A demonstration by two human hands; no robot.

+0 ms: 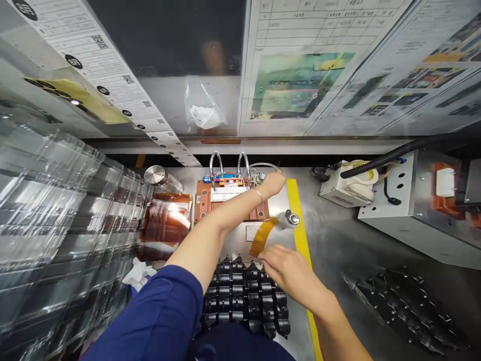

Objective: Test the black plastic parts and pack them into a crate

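My right hand (291, 273) pinches the lower end of an amber film strip (262, 239). The strip rises in a curve toward a small silver cylinder (292, 219) lying on the bench. Crossing over the brown fixture (205, 203), my left arm ends in my left hand (274, 182), closed beside the fixture's back right corner. Its fingers are mostly hidden, so what they hold cannot be made out. On the fixture lie a white strip (225, 193) and two bent metal hoses (215, 159). Below my right hand sits a black ribbed tray (235, 291).
Clear plastic trays (48, 200) are stacked high at the left. Beside them are an amber film stack (165, 218) and a metal-capped jar (161, 178). Yellow tape (296, 215) runs along the bench. At the right stand a grey metal box (406, 215) and another black tray (404, 311).
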